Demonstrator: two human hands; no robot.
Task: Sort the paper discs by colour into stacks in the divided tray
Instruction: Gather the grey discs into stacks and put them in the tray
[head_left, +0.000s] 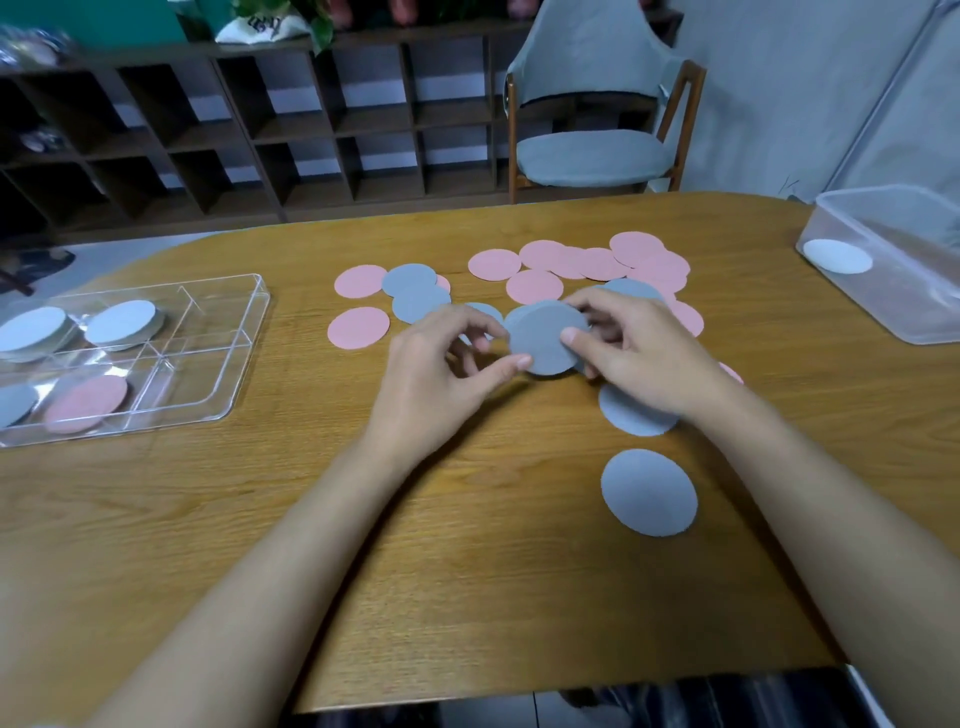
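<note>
Wooden tabletop (467, 545): left hand (436, 384) and right hand (644, 358) pinch a stack of grey paper discs (545, 338). Square its edges before transfer to the clear plastic divided tray (248, 338).

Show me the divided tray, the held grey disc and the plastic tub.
divided tray (208, 338), head view, bare right compartment.
held grey disc (543, 344), head view, its middle.
plastic tub (883, 293), head view, near wall.
</note>
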